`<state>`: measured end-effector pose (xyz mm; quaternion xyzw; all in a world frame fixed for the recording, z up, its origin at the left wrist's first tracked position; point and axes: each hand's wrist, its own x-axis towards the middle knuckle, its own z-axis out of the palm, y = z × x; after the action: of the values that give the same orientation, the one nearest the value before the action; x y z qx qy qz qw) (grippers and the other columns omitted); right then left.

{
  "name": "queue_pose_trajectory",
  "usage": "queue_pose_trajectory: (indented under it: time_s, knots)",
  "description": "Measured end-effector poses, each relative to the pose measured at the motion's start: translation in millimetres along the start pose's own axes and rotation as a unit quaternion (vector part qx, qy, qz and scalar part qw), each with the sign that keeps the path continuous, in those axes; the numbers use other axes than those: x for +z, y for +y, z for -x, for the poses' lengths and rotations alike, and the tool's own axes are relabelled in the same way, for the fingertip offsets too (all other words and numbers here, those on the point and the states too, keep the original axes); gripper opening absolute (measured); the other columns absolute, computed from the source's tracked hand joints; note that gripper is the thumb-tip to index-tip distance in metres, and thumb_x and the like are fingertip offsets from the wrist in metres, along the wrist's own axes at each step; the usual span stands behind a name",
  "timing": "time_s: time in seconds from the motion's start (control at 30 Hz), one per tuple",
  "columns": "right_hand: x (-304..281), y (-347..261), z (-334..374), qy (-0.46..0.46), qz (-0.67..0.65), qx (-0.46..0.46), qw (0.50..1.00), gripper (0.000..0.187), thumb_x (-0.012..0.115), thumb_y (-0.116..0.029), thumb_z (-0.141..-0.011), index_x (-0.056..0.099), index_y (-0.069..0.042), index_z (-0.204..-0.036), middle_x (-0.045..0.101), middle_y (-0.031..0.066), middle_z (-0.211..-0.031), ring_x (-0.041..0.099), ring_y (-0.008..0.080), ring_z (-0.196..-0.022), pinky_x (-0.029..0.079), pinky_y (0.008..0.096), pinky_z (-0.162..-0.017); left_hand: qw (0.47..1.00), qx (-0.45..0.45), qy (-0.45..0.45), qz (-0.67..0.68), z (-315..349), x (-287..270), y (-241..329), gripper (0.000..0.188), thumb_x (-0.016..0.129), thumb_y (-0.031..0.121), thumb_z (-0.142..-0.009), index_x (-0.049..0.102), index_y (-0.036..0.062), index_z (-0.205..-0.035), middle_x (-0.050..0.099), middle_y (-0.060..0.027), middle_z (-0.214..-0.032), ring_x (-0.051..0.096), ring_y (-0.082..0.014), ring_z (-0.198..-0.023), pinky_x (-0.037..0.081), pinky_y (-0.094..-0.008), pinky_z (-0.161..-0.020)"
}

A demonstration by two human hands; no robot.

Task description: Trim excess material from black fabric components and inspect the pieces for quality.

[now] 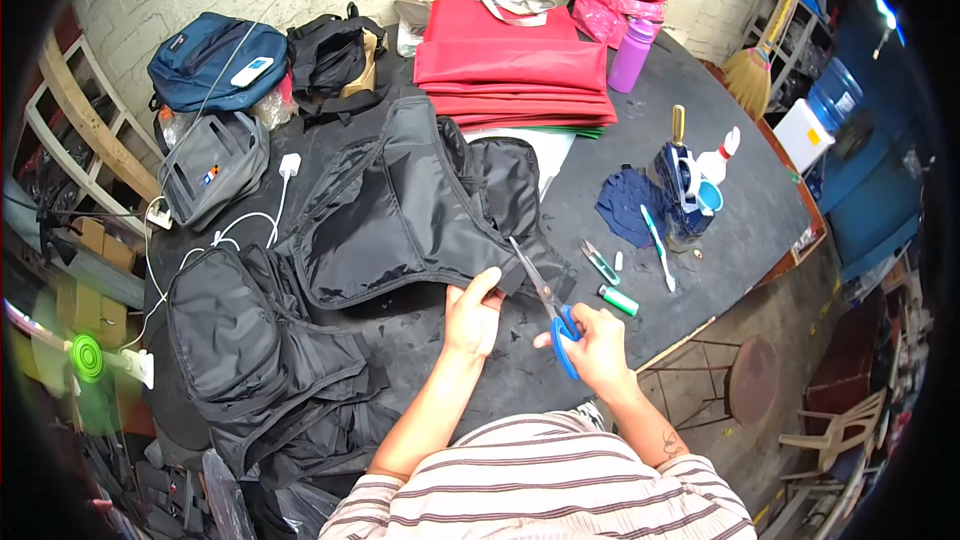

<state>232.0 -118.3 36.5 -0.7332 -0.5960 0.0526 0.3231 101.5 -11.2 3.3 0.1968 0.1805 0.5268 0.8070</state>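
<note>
A black sewn fabric piece with bound edges, apparently part of a bag, lies spread over the dark table in front of me. My left hand pinches its near edge between thumb and fingers. In my right hand is a pair of scissors with blue handles, fingers through the loops. Their blades are slightly apart and point away from me, beside the fabric's lower right corner. Right of the blades lie thread snips and a green lighter.
More black bags lie piled at left, near a grey bag and white cable. Behind stand a blue backpack, folded red fabric and a purple bottle. A toothbrush and dark cloth lie right.
</note>
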Motion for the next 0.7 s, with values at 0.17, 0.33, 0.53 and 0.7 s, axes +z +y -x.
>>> queue_pose_trajectory:
  time_s: [0.17,0.33,0.53,0.7]
  knots:
    - [-0.7,5.5,4.6,-0.118,-0.21,0.152,0.959,0.026,0.071,-0.006,-0.067,0.047,-0.004,-0.058,0.055,0.0025,-0.054,0.041,0.0052,-0.044,0.031,0.0218,-0.042,1.0,-0.021,-0.002,0.004,0.6,-6.6,-3.2,0.044,0.051,-0.003,-0.08,0.041,0.0038,-0.122,0.053,-0.0081,-0.112,0.055,-0.0203,-0.099,0.046,-0.034,-0.085]
    - [-2.0,9.1,3.5,-0.146,-0.299,0.152,0.931,0.03,0.075,-0.009,-0.066,0.046,-0.004,-0.061,0.05,-0.0013,-0.054,0.037,0.0037,-0.048,0.031,0.0213,-0.043,0.999,0.002,-0.01,-0.038,1.4,-4.5,1.8,0.046,0.052,-0.005,-0.079,0.041,0.0032,-0.122,0.053,-0.0073,-0.112,0.055,-0.0185,-0.099,0.046,-0.0317,-0.084]
    - [-11.6,-8.7,-6.8,-0.093,-0.098,0.042,0.99,0.038,0.079,-0.017,-0.062,0.044,-0.002,-0.063,0.046,0.0064,-0.049,0.042,0.01,-0.045,0.034,0.0289,-0.043,0.999,0.011,-0.004,-0.051,3.7,-2.9,8.4,0.049,0.054,-0.006,-0.078,0.041,0.0044,-0.124,0.053,-0.0066,-0.112,0.055,-0.0179,-0.099,0.045,-0.0309,-0.084]
    - [-0.6,2.3,-2.3,-0.054,-0.049,0.039,0.997,0.033,0.077,-0.016,-0.064,0.047,-0.002,-0.064,0.049,0.0051,-0.049,0.044,0.0098,-0.045,0.035,0.027,-0.043,0.999,-0.004,-0.011,-0.045,3.9,-5.8,9.2,0.05,0.053,-0.006,-0.078,0.04,0.005,-0.124,0.053,-0.0062,-0.113,0.054,-0.0184,-0.1,0.045,-0.0319,-0.085]
